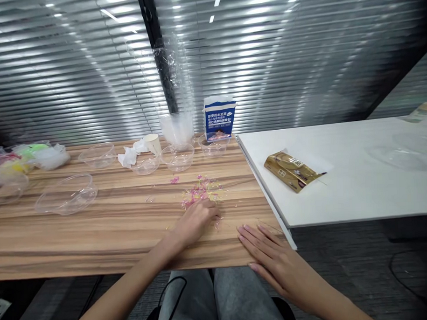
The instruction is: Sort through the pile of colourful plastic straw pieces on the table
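A loose pile of small pink and yellow shreds (202, 189) lies on the wood-grain table (114, 238). My left hand (198, 216) rests at the near side of this pile with its fingers curled down and together. What it holds, if anything, is hidden under the fingers. A few stray bits lie just beside the fingertips. My right hand (267, 251) lies flat near the table's front right edge, fingers stretched out and holding nothing.
Clear plastic bowls (177, 156) stand along the back and left, near a paper cup (152, 144), crumpled tissue (128, 156) and a blue paper bag (219, 117). Colourful bagged material (34, 154) sits far left. A gold wrapper (291, 170) lies on the adjoining white table (347, 192).
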`<state>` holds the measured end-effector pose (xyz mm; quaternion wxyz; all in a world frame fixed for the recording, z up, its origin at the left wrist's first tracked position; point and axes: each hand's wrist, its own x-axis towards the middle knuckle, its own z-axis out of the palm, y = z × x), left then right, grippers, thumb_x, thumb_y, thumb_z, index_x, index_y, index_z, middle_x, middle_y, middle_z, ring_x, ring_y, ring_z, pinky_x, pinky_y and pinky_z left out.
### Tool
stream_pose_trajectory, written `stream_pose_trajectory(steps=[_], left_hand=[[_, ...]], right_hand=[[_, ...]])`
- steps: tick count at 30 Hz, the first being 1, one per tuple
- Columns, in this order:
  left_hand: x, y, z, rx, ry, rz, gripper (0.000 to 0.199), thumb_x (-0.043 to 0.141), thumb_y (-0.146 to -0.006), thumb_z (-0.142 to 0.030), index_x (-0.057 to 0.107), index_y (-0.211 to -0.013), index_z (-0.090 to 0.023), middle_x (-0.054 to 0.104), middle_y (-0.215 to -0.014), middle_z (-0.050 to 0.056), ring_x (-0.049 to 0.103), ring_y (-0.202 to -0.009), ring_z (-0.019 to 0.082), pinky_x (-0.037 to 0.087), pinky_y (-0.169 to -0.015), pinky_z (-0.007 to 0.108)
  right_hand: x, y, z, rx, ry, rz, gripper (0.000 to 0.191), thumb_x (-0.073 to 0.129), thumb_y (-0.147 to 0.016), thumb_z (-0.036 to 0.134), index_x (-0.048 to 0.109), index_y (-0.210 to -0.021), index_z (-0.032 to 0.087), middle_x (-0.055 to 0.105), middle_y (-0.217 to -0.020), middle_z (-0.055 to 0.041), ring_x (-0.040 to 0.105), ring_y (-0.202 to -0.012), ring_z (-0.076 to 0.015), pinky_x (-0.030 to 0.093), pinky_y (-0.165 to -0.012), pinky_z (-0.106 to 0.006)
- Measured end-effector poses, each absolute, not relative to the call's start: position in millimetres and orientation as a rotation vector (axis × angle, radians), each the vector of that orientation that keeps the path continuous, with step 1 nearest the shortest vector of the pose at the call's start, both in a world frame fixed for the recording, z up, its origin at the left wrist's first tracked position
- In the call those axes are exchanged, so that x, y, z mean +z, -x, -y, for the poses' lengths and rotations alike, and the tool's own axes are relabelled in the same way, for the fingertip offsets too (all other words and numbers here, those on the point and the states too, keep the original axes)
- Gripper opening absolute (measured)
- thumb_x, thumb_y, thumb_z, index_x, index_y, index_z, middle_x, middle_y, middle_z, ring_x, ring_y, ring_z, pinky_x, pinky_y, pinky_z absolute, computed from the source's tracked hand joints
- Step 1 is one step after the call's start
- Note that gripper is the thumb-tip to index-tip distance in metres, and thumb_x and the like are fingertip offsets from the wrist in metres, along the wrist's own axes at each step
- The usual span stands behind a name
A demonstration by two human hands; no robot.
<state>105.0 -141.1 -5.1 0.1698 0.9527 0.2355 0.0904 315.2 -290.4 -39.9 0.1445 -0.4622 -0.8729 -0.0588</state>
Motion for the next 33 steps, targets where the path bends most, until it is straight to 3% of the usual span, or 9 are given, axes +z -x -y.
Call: stream_pose_trajectory(steps=[7, 14, 19, 24, 28, 33], left_hand=[[-11, -93, 140, 0.333, -2.832, -0.767, 0.016, 0.049, -0.091, -0.010, 0.064, -0.090, -0.015, 0.064, -0.094, 0.006, 0.057, -0.088, 0.019, 0.044, -0.078, 0.031], [-15, -55, 141, 0.798, -2.752, -0.902, 0.021, 0.045, -0.093, -0.016, 0.065, -0.101, -0.017, 0.064, -0.091, 0.007, 0.058, -0.086, 0.019, 0.048, -0.076, 0.032], [-19, -22, 159, 0.759, -2.724, -0.957, 0.029, 0.038, -0.095, -0.018, 0.059, -0.116, -0.018, 0.063, -0.109, 0.010, 0.058, -0.101, 0.021, 0.050, -0.088, 0.037], [-33, 11, 177, 0.734, -2.763, -1.041, 0.037, 0.038, -0.095, -0.018, 0.048, -0.131, -0.020, 0.055, -0.128, 0.010, 0.050, -0.119, 0.022, 0.044, -0.100, 0.040], [-38, 27, 185, 0.638, -2.787, -1.148, 0.044, 0.038, -0.097, -0.025, 0.033, -0.141, -0.023, 0.047, -0.138, 0.009, 0.043, -0.128, 0.022, 0.041, -0.105, 0.040], [-38, 33, 189, 0.458, -2.848, -1.152, 0.061, 0.037, -0.098, -0.034, 0.005, -0.149, -0.023, 0.028, -0.150, 0.010, 0.029, -0.137, 0.023, 0.034, -0.110, 0.043]], right_hand=[[-48, -302, 294, -0.320, 1.313, 2.513, 0.050, 0.046, -0.093, 0.023, 0.038, -0.140, 0.011, 0.033, -0.147, -0.0064, 0.028, -0.136, -0.0239, 0.034, -0.109, -0.042], [-44, -258, 286, -0.155, 1.196, 2.528, 0.048, 0.043, -0.095, 0.031, 0.040, -0.140, 0.013, 0.035, -0.146, -0.0062, 0.030, -0.136, -0.0221, 0.033, -0.110, -0.038], [-40, -222, 265, -0.028, 1.258, 2.475, 0.051, 0.036, -0.098, 0.037, 0.037, -0.141, 0.010, 0.035, -0.146, -0.0106, 0.027, -0.137, -0.0233, 0.031, -0.111, -0.043], [-42, -212, 260, 0.067, 1.283, 2.410, 0.059, 0.034, -0.098, 0.038, 0.017, -0.148, 0.010, 0.024, -0.150, -0.0120, 0.019, -0.139, -0.0233, 0.032, -0.111, -0.042], [-47, -213, 265, 0.108, 1.398, 2.309, 0.071, 0.034, -0.098, 0.037, -0.008, -0.148, 0.010, 0.021, -0.150, -0.0156, 0.024, -0.137, -0.0237, 0.040, -0.106, -0.040], [-55, -193, 266, 0.018, 1.428, 2.311, 0.072, 0.037, -0.097, 0.037, -0.006, -0.148, 0.010, 0.026, -0.148, -0.0183, 0.026, -0.136, -0.0266, 0.039, -0.106, -0.043]])
